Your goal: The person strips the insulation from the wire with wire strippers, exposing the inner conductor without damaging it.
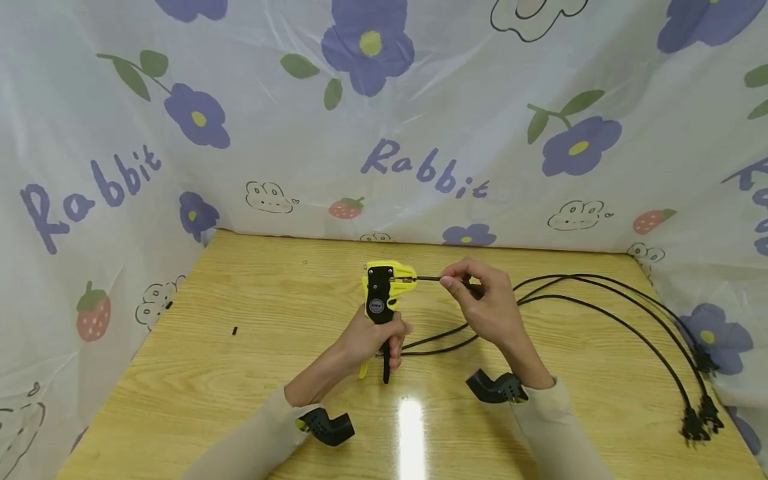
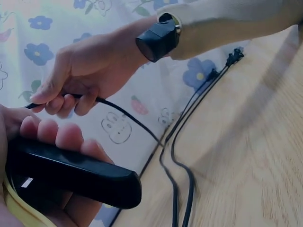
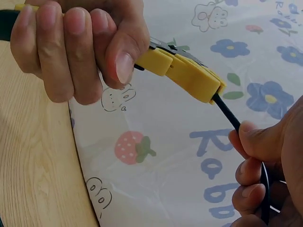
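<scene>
A yellow and black wire stripper (image 1: 378, 293) stands upright above the table, its handles gripped by my left hand (image 1: 375, 333). In the left wrist view the black handle (image 2: 80, 172) lies across the palm with the fingers curled round it. My right hand (image 1: 489, 300) pinches a black power cord (image 1: 429, 278) between thumb and fingers, just right of the tool. The cord's end goes into the yellow jaws of the stripper, as the right wrist view shows (image 3: 225, 111); the tip is hidden inside. The rest of that cord runs back through the right hand's fingers.
More black cords (image 1: 612, 303) curve over the wooden table (image 1: 270, 280) to the right, ending in plugs (image 1: 696, 423) near the right edge. A small black piece (image 1: 235, 331) lies on the left. A patterned cloth (image 1: 420, 120) hangs behind the table and at its sides.
</scene>
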Motion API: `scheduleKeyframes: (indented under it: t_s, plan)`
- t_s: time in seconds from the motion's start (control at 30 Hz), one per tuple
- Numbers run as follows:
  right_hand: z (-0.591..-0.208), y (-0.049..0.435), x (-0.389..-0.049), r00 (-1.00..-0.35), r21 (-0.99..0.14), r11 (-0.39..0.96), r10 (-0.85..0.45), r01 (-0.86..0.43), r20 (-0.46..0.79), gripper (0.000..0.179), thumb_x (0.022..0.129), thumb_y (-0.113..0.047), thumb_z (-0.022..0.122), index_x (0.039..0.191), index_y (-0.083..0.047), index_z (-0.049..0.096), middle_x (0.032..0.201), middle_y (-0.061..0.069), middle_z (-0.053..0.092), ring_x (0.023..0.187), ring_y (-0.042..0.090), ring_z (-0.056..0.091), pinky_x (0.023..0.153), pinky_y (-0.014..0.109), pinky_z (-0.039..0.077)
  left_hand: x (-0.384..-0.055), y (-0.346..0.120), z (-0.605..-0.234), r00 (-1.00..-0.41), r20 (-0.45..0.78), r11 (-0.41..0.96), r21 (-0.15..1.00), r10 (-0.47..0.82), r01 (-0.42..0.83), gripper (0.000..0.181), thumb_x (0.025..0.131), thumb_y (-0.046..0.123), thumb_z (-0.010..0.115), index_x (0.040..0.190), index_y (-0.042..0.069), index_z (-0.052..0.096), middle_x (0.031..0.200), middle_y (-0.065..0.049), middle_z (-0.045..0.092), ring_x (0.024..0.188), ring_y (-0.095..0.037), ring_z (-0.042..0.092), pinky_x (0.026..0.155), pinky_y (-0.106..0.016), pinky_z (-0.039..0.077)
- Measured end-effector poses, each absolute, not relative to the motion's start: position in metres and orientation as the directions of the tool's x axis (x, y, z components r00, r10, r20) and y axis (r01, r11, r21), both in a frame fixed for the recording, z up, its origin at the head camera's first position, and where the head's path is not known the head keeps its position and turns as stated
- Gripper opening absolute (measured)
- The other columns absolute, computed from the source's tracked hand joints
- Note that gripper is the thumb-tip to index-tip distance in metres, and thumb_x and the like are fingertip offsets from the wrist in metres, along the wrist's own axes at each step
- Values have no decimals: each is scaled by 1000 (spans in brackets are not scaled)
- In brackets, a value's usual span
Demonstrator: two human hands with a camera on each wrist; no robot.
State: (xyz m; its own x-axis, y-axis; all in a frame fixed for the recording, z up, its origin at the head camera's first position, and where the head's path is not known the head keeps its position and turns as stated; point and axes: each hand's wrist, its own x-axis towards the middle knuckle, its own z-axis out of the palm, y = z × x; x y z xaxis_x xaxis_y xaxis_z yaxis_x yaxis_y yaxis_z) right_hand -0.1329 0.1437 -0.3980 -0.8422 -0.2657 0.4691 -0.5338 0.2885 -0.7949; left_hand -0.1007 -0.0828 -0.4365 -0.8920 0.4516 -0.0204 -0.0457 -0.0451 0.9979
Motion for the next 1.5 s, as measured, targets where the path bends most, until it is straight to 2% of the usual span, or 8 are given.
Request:
scheduleKeyframes:
  t_s: [0.17,0.43,0.57,0.83,1.1,1.33,1.5]
  plan:
    - [-399,145,-132,-825,-776,290,-287,-559,487,6,99,-9,68,101,-8,74,83,2,62,64,12,50,51,23,46,-99,-86,-439,-890,-50,-43,996,453,-78,37,99,11,60,63,2,54,55,-1,56,46,-16,59,50,-40,60]
    - [-402,143,-137,-812,-762,291,-302,-578,500,6,99,-11,68,101,-10,74,85,2,65,63,10,49,51,22,46,-97,-91,-438,-889,-89,-35,993,449,-117,33,100,17,64,71,3,55,58,2,58,50,-17,63,54,-43,62]
    - [-403,144,-138,-807,-758,290,-306,-584,505,6,98,-12,69,99,-13,75,83,1,65,61,10,48,49,21,44,-96,-94,-439,-883,-106,-3,993,457,-120,34,100,20,64,72,3,56,60,0,60,53,-19,65,59,-47,64]
    - [-404,145,-138,-798,-742,303,-317,-597,512,6,97,-12,70,97,-10,76,84,0,67,59,10,46,49,21,44,-95,-100,-438,-869,-127,26,991,478,-131,32,101,19,64,75,2,59,64,-2,62,58,-21,68,66,-52,65]
    - [-406,145,-140,-792,-731,316,-334,-605,511,7,98,-13,70,98,-10,76,83,-1,67,58,10,44,49,21,40,-95,-106,-441,-858,-142,47,989,494,-137,34,98,28,69,77,3,60,67,-2,64,62,-22,70,69,-49,65]
    - [-408,144,-141,-794,-736,314,-349,-600,498,7,98,-15,70,98,-16,77,81,-2,65,59,11,45,49,22,40,-94,-111,-443,-854,-150,52,988,498,-144,32,99,27,69,79,3,60,69,-3,63,64,-22,70,69,-49,65]
    - [-408,143,-141,-798,-736,324,-353,-594,488,7,98,-17,70,98,-15,77,81,-3,65,60,11,46,51,22,40,-93,-114,-444,-852,-156,63,988,500,-144,31,99,26,68,80,3,61,70,-3,64,65,-24,71,69,-49,65]
